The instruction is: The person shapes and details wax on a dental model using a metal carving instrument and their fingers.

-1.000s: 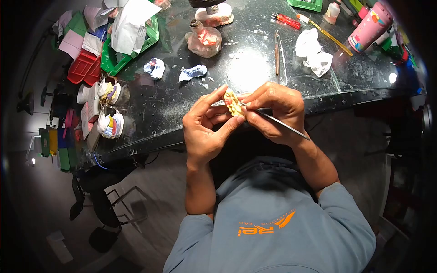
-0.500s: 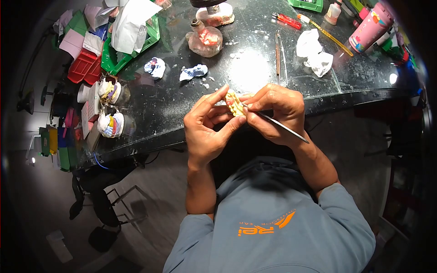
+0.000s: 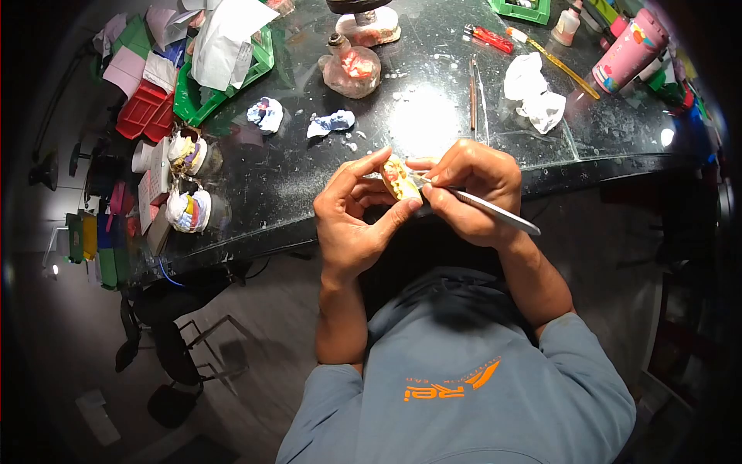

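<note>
Between the thumb and fingers of my left hand [image 3: 352, 213] is a small yellow dental model [image 3: 399, 179] with a reddish patch near its upper left. My right hand [image 3: 478, 189] pinches a slim metal carving tool [image 3: 495, 210] like a pen. The tool's tip points at the model's right side; whether it touches cannot be made out. Its broad silvery end slants down to the right, past the hand. Both hands are close together at the table's front edge, with the model held up between them.
On the black table [image 3: 309, 178] lie two bluish-white lumps [image 3: 265, 114], [image 3: 332, 122]. Two mounted dental casts [image 3: 188, 212] stand at left. Farther back are a glass burner-like jar [image 3: 350, 69], crumpled tissue [image 3: 533, 93], thin tools [image 3: 473, 97], a pink bottle [image 3: 630, 50] and a green tray [image 3: 193, 100].
The carving tool has turned in my right hand, and its rear end now shows broader and farther to the right. My left hand keeps its hold on the dental model, almost unmoved.
</note>
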Demonstrator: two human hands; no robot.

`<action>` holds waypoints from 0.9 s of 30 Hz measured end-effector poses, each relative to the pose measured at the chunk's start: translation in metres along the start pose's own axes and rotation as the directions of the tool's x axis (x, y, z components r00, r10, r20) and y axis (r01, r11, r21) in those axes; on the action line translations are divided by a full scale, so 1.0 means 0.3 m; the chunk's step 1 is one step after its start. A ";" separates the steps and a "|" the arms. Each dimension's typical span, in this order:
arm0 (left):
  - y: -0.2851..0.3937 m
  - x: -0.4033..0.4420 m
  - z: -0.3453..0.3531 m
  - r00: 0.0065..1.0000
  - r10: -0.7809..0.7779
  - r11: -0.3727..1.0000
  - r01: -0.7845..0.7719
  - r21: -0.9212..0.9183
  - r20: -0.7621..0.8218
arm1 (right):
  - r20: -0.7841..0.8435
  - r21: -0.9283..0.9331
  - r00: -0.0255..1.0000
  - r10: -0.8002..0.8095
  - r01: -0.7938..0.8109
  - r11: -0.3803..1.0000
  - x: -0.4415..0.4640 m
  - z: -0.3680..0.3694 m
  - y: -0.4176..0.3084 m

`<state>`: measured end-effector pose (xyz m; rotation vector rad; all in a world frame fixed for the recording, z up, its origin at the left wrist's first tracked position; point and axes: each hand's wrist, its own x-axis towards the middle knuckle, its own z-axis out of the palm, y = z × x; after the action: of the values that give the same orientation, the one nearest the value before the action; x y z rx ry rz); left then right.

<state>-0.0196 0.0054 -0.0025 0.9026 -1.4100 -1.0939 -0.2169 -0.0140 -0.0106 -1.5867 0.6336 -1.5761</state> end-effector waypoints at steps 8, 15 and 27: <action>0.001 -0.006 0.005 1.000 -0.007 0.995 0.009 0.099 -0.023 | -0.042 -0.086 0.990 0.133 -0.136 0.987 0.011 0.011 -0.009; 0.003 -0.002 0.014 0.998 0.037 0.988 -0.029 0.149 -0.048 | -0.007 0.021 0.996 0.094 -0.094 0.995 0.009 0.000 -0.003; -0.005 -0.005 -0.001 0.999 0.036 0.979 -0.034 0.200 -0.005 | 0.102 0.147 0.995 0.008 -0.023 0.989 0.013 -0.014 -0.003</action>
<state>-0.0191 0.0064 -0.0044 1.0200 -1.5428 -0.9316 -0.2207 -0.0174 -0.0079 -1.5364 0.4625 -1.4856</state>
